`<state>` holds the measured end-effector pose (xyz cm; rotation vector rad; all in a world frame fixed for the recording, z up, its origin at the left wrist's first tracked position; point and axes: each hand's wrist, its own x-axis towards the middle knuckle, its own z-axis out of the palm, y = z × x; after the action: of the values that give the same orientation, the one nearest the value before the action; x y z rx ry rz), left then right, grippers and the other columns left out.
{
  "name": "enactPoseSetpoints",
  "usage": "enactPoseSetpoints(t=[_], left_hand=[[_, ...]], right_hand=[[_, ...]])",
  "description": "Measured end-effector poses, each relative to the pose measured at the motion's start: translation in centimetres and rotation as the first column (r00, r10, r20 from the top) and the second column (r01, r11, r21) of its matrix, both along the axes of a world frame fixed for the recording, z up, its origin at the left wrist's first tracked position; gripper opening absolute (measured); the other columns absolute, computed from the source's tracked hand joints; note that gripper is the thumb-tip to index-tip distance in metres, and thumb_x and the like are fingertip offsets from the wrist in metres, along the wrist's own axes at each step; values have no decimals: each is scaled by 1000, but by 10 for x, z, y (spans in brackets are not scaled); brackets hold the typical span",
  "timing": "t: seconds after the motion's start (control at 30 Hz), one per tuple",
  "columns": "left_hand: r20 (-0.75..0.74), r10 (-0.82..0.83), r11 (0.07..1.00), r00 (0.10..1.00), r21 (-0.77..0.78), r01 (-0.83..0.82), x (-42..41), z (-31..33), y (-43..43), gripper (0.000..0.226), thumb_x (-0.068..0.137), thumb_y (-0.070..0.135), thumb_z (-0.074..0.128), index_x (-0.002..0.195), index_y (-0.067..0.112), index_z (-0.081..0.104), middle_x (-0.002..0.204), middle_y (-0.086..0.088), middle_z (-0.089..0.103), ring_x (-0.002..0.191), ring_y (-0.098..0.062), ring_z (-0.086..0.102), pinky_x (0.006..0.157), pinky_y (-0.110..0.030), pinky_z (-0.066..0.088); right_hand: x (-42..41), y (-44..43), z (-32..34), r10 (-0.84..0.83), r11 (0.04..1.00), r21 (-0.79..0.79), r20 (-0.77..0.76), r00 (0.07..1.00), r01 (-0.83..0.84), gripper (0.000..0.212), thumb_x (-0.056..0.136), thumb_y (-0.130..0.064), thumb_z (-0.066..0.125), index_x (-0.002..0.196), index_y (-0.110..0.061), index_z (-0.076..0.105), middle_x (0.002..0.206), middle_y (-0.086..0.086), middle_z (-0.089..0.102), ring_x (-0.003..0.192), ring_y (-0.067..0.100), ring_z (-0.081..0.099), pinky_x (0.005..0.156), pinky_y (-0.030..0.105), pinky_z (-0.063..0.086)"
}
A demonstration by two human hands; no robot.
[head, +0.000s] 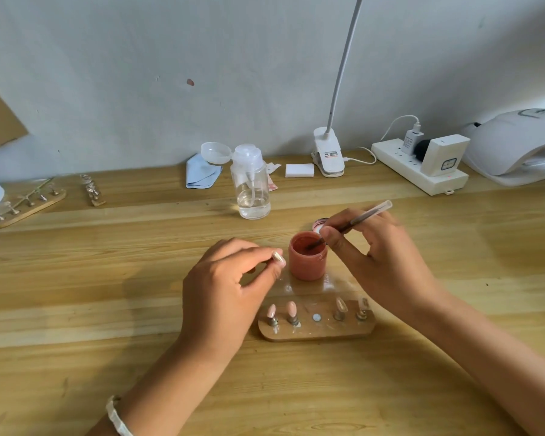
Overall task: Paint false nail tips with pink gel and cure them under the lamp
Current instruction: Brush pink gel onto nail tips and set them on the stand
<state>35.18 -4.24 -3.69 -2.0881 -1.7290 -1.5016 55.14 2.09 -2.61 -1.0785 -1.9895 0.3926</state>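
Note:
My left hand [224, 291] pinches a small stand carrying a pale false nail tip [278, 258], held just left of the open pink gel jar [307, 260]. My right hand [378, 262] grips a thin brush [356, 219] whose bristles dip into the jar's mouth. In front of the jar lies a wooden nail holder [317, 330]. On its left stand two pink-painted tips [281, 310], on its right two clear tips [351, 305], and the middle magnet spot is bare. The curing lamp [513, 146] sits at the far right by the wall.
The jar's lid [320, 224] lies behind the jar. A clear pump bottle [251, 184] stands further back, with a blue cloth [200, 173], white pads [299, 170], a clip lamp [328, 155] and a power strip [422, 171] along the wall. More nail holders [29, 202] lie far left.

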Motion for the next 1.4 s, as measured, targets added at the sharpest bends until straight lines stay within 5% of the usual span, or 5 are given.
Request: enactPoseSetpoints(t=[0.17, 0.3, 0.5, 0.73, 1.4], left_hand=[[27, -9, 1000, 1000, -15, 9, -2, 0, 0, 10, 81, 19, 80, 90, 15, 81, 77, 9, 71, 61, -10, 58, 52, -26, 44], [51, -20, 999, 999, -38, 21, -1, -1, 0, 10, 81, 19, 79, 91, 16, 80, 78, 11, 69, 65, -9, 60, 54, -21, 40], [108, -42, 996, 993, -72, 50, -2, -1, 2, 13, 82, 11, 79, 94, 15, 80, 82, 11, 71, 70, -7, 64, 59, -14, 43], [357, -131, 974, 925, -126, 187, 0, -4, 2, 17, 77, 8, 82, 89, 20, 80, 85, 11, 75, 77, -12, 70, 63, -22, 52], [415, -169, 960, 894, -137, 245, 1, -3, 3, 14, 69, 25, 85, 80, 18, 79, 78, 9, 75, 71, -16, 69, 62, -24, 49]], right_hand=[[0, -1, -2, 12, 1000, 13, 20, 1000, -13, 23, 95, -40, 54, 98, -26, 72, 98, -19, 70, 102, 4, 55, 93, 34, 45], [0, 0, -2, 11, 999, 33, -25, 1000, -10, 9, 96, -35, 59, 93, -33, 67, 92, -23, 67, 97, -7, 54, 77, 9, 38], [9, 0, 2, -3, 1000, -18, -325, 946, -3, 16, 97, -34, 61, 86, -27, 70, 79, -13, 71, 83, 1, 64, 76, 12, 43], [13, -5, 9, 7, 973, -156, -719, 695, -171, 20, 91, -31, 61, 85, -15, 71, 68, -7, 70, 71, 0, 64, 75, 10, 45], [0, -21, 4, 225, 897, -106, -727, 649, -429, 19, 97, -14, 53, 92, -1, 66, 75, -3, 74, 77, 2, 69, 76, 9, 48]])
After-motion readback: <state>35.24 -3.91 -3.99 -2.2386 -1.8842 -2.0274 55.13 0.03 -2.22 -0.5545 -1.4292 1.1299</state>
